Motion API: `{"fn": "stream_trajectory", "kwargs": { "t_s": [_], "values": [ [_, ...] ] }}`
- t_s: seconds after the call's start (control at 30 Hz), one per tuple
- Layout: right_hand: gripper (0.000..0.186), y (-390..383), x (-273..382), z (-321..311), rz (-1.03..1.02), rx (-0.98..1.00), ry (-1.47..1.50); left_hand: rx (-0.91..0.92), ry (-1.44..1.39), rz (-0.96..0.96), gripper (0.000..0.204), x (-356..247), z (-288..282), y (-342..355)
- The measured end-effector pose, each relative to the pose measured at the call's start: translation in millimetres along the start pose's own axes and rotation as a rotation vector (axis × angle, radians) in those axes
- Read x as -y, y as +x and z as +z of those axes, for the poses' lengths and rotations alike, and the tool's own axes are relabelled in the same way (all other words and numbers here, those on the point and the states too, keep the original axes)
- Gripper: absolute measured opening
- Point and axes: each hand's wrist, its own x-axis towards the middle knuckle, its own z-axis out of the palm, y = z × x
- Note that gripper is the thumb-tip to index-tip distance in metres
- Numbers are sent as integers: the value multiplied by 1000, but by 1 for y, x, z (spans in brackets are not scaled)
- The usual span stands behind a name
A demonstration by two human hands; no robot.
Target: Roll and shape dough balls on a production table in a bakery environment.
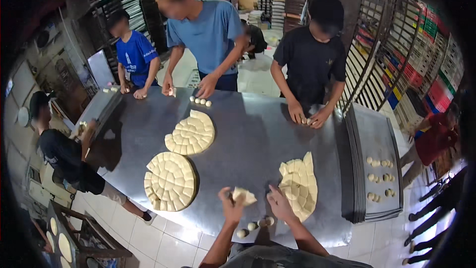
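Note:
My left hand (pixel 231 205) grips a torn piece of pale dough (pixel 245 196) above the near side of the metal table (pixel 243 144). To its right, my right hand (pixel 280 203) lies at the left edge of a scored slab of dough (pixel 301 183), fingers stretched out and nothing visibly held. Several small dough balls (pixel 253 226) sit in a row at the table's near edge, below and between my hands. Two more cut dough slabs rest to the left: a round one (pixel 171 181) and a partly used one (pixel 191 134).
Across the table a person in black (pixel 312 64) handles dough balls, and another in light blue (pixel 206 34) works behind a short row of balls (pixel 201 101). Stacked trays (pixel 374 144) stand at the right end. More people are at the left.

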Motion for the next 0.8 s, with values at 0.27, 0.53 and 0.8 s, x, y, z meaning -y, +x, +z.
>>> {"fn": "stream_trajectory", "kwargs": {
  "t_s": [0.27,0.53,0.8],
  "values": [
    [41,-37,29,1,-297,70,-16,262,-160,-574,38,31,-11,-32],
    [27,-35,25,-35,50,378,187,779,305,98,37,7,8,-40],
    [27,-22,32,-76,-295,219,39,1155,709,41,41,5,26,-50]
  ]
}}
